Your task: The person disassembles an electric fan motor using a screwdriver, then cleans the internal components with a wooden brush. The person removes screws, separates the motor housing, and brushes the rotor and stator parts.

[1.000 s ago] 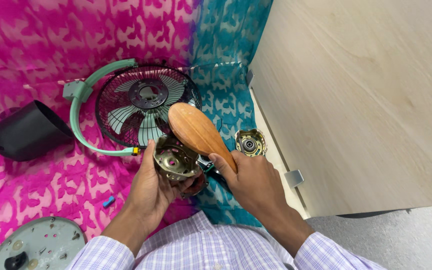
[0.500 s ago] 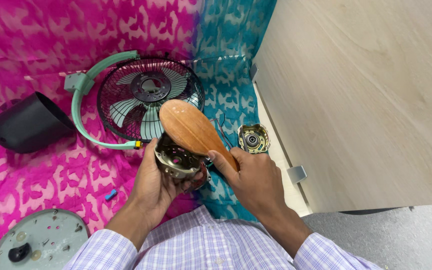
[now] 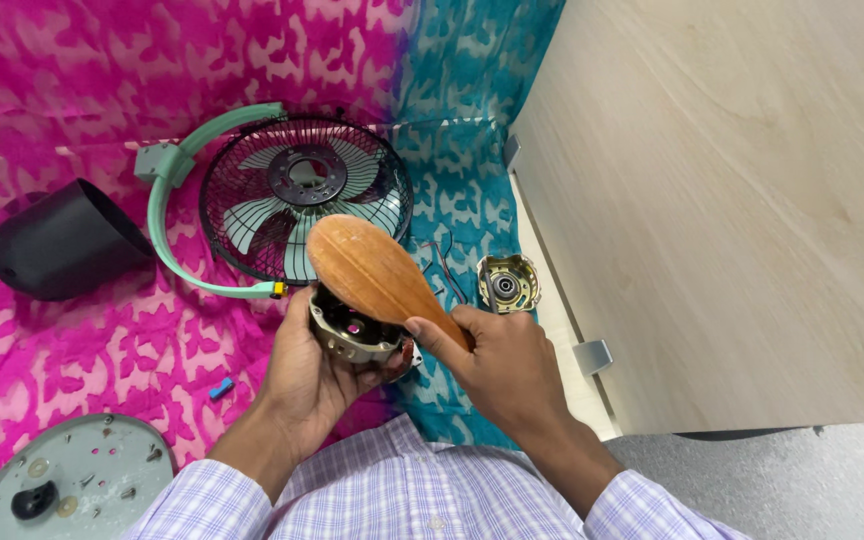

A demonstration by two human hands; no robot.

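Observation:
My left hand (image 3: pixel 304 375) cups a round metal motor housing (image 3: pixel 349 331) from below. My right hand (image 3: pixel 497 365) grips the handle of an oval wooden brush (image 3: pixel 367 268), whose back faces up and covers the top of the housing. Whether the brush touches the housing is hidden. Both hands sit just in front of a small fan with a black wire grille (image 3: pixel 302 195) and a pale green curved frame (image 3: pixel 167 230), lying flat on the cloth.
A second motor part (image 3: pixel 507 283) lies right of the hands beside thin wires. A black cone-shaped cover (image 3: pixel 62 240) rests at left. A grey round base plate (image 3: pixel 72 485) with screws sits bottom left. A small blue piece (image 3: pixel 221 388) lies on the pink and teal cloth. A wooden panel (image 3: pixel 732 200) fills the right.
The brush has shifted slightly across the top of the motor housing while both hands keep their hold. The view has tilted a little.

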